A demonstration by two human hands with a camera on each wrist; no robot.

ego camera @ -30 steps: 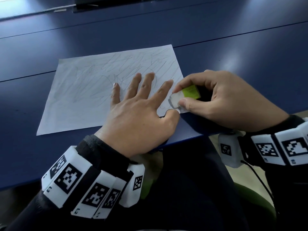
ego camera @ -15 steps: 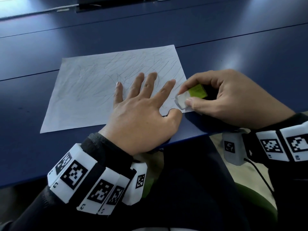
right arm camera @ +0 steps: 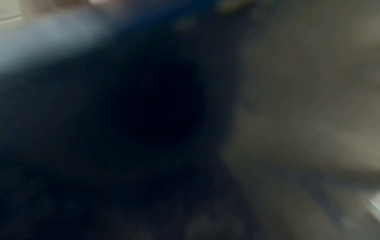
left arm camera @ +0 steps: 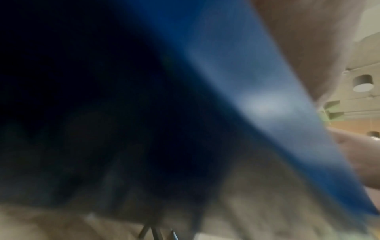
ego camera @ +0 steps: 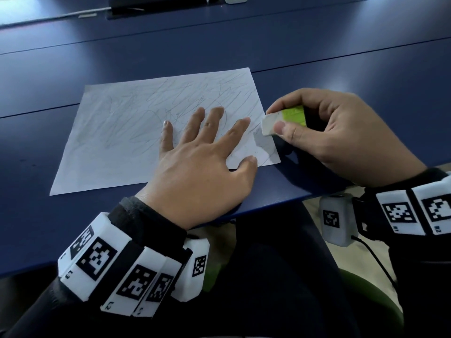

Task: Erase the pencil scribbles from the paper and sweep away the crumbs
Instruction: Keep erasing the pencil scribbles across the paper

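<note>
Paper (ego camera: 117, 132), covered in pencil scribbles (ego camera: 195, 98), lies flat on the blue table (ego camera: 317, 45) near its front edge. Left hand (ego camera: 202, 167) rests on the sheet's right part, fingers straight and spread. Right hand (ego camera: 341, 132) pinches an eraser (ego camera: 283, 119), white with a green sleeve, between thumb and forefinger; its white end sits at the paper's right edge. Wristbands (ego camera: 122, 269) carry black-and-white square codes with small digits too blurred to be sure of. Both wrist views are blurred.
</note>
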